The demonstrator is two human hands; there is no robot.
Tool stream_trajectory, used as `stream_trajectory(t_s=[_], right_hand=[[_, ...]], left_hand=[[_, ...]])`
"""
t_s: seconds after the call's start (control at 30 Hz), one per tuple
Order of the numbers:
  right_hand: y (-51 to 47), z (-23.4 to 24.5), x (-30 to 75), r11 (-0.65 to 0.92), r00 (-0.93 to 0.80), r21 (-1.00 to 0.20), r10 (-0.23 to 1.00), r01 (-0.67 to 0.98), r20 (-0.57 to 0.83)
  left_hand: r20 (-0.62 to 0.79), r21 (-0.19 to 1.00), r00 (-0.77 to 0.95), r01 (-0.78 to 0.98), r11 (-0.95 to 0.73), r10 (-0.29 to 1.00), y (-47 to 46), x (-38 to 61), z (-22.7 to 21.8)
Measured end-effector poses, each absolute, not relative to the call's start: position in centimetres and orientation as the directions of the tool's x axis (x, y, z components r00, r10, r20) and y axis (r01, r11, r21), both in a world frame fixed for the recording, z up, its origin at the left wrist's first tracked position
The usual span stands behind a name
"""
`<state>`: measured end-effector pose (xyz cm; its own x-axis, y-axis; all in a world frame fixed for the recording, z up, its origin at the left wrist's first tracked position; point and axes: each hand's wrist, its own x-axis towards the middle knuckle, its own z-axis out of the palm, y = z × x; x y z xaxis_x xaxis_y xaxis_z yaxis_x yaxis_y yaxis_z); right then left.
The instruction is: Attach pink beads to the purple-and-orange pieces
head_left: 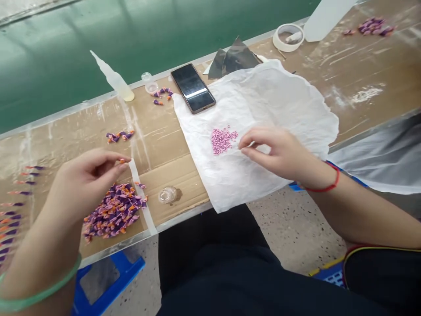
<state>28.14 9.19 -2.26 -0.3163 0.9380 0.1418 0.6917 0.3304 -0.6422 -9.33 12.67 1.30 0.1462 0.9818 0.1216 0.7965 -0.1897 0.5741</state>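
Note:
My left hand (86, 177) is raised over a heap of purple and orange pieces (113, 211) and pinches one small orange-tipped piece (122, 161) between thumb and fingers. My right hand (275, 151) rests on a crinkled white sheet (263, 101), thumb and forefinger pinched together just right of a little pile of pink beads (222, 140). What sits in that pinch is too small to make out. A red cord circles the right wrist, a green bangle the left.
A dark phone (193, 87) lies on the sheet's far left corner. A squeeze bottle (115, 79), a small clear cap (151, 86), a glass dish (167, 194), a tape roll (289, 37) and more purple pieces (119, 136) lie on the cardboard-covered bench. A green belt runs behind.

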Motion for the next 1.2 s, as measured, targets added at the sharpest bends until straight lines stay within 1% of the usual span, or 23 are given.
stream_trajectory(t_s=[0.07, 0.1, 0.17, 0.23, 0.3, 0.37, 0.47, 0.53, 0.63, 0.73, 0.8, 0.93, 1.0, 1.1, 1.2], right_hand=[[9.8, -3.3, 27.9, 0.403, -0.384, -0.548, 0.910, 0.733, 0.155], [10.0, -3.8, 27.7, 0.421, -0.397, -0.505, 0.904, 0.754, 0.160], [10.2, -4.5, 27.1, 0.424, -0.392, -0.450, 0.905, 0.786, 0.168], [10.3, -5.0, 26.5, 0.408, -0.366, -0.426, 0.913, 0.808, 0.180], [10.3, -5.3, 25.9, 0.394, -0.344, -0.414, 0.919, 0.820, 0.193], [10.2, -5.4, 25.6, 0.383, -0.327, -0.410, 0.923, 0.828, 0.201], [10.3, -5.4, 25.2, 0.374, -0.315, -0.413, 0.927, 0.830, 0.206], [10.3, -5.6, 25.1, 0.383, -0.323, -0.403, 0.923, 0.831, 0.209], [10.4, -6.0, 24.9, 0.422, -0.372, -0.334, 0.905, 0.843, 0.205], [10.3, -6.5, 24.8, 0.457, -0.412, -0.253, 0.886, 0.853, 0.214], [9.9, -6.4, 24.7, 0.480, -0.424, -0.273, 0.873, 0.834, 0.241], [8.3, -4.4, 24.2, 0.566, -0.477, -0.459, 0.825, 0.685, 0.305], [7.3, -2.8, 23.7, 0.612, -0.529, -0.510, 0.787, 0.604, 0.317], [6.3, -0.8, 23.0, 0.667, -0.608, -0.525, 0.729, 0.529, 0.314], [5.6, 0.2, 22.4, 0.698, -0.647, -0.511, 0.695, 0.502, 0.314]], left_hand=[[0.080, 0.701, 0.024, 0.709, -0.073, 0.997, 10.4, -8.1, 2.0], [0.054, 0.755, -0.009, 0.655, -0.035, 0.999, 9.4, -7.6, 2.2], [-0.020, 0.828, -0.018, 0.560, 0.027, 1.000, 7.6, -6.7, 2.3], [-0.082, 0.852, 0.024, 0.521, 0.058, 0.996, 6.3, -6.2, 2.1], [-0.079, 0.852, 0.075, 0.523, 0.028, 0.994, 5.3, -5.8, 1.7], [-0.026, 0.869, 0.105, 0.494, -0.029, 0.994, 4.5, -5.5, 1.2], [0.037, 0.913, 0.099, 0.401, -0.074, 0.994, 3.3, -5.0, 0.6], [0.085, 0.909, 0.167, 0.391, -0.146, 0.982, 2.6, -4.7, 0.4], [0.139, 0.894, 0.322, 0.365, -0.258, 0.937, 2.0, -4.2, -0.1], [0.117, 0.930, 0.360, 0.287, -0.229, 0.925, 1.7, -3.1, -0.8], [0.063, 0.959, 0.350, 0.239, -0.154, 0.935, 1.7, -1.9, -1.3], [-0.016, 0.980, 0.322, 0.194, -0.050, 0.946, 2.5, 0.6, -2.1], [-0.019, 0.980, 0.310, 0.193, -0.043, 0.950, 3.2, 1.6, -2.3], [-0.008, 0.983, 0.317, 0.175, -0.050, 0.948, 3.9, 2.5, -2.1], [0.001, 0.983, 0.357, 0.169, -0.066, 0.934, 3.9, 3.0, -1.6]])
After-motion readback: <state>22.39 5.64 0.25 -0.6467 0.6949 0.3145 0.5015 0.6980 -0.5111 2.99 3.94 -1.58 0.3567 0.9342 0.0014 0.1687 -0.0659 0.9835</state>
